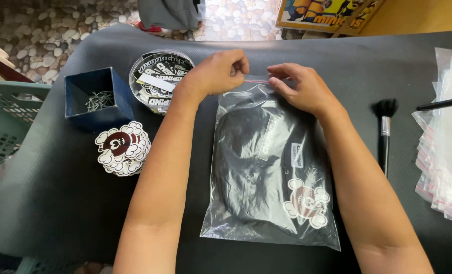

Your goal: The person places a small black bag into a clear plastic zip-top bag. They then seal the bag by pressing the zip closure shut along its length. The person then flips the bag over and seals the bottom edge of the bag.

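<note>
The left hand (217, 72) and right hand (301, 87) are pinching the far, sealed edge of the clear bag (266, 167), fingers pressed together, the bag lying flat toward the near side.

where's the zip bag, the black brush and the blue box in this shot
zip bag (246, 172), head view, on the clear plastic over the dark cloth inside
black brush (384, 134), head view, on its metal collar below the bristles
blue box (115, 107), head view, on its right outer wall

Box (97, 99) left of bag (266, 167); brush (384, 133) right.
</note>
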